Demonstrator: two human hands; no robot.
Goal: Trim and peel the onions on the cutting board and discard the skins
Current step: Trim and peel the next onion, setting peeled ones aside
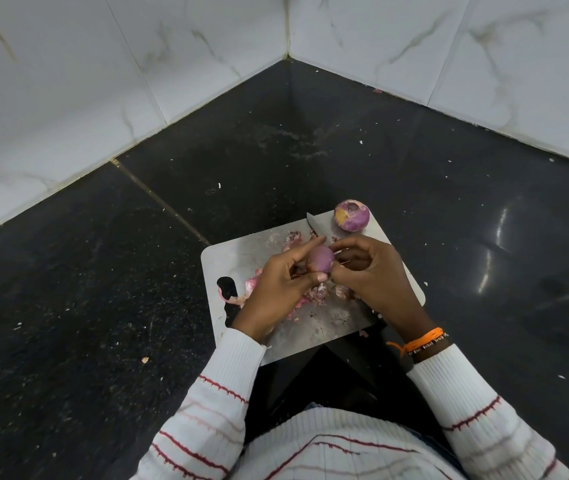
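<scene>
I am holding a small purple onion (pixel 320 258) above the cutting board (pixel 241 258), my left hand (pixel 276 285) curling round it from the left with the thumb under it and the forefinger stretched over its top. Its surface is looking smooth and evenly violet, with no loose skin that I can see. My right hand (pixel 371 271) is meeting it from the right, fingers bent and pinching at the onion's side; what sits between those fingertips is too small for me to tell. A second onion (pixel 351 215) is sitting on the far right corner of the board, purple with a yellowish patch on its left side and a pale flat top. Pink and papery skins (pixel 314 294) are lying heaped on the board under my hands, with a few more scraps (pixel 293 237) beyond my fingers. A knife blade (pixel 315 225) is showing past my fingers, its tip pointing away from me, near the second onion.

The board is grey metal with a dark handle hole (pixel 226 289) at its left, and it is resting on a black speckled stone counter (pixel 103 271) dotted with pale crumbs. White marbled tiles (pixel 68 81) are forming a corner behind. I am wearing white striped sleeves (pixel 213 393) and an orange thread band (pixel 421 341) on my right wrist; the marks on the dark band beside it are unreadable.
</scene>
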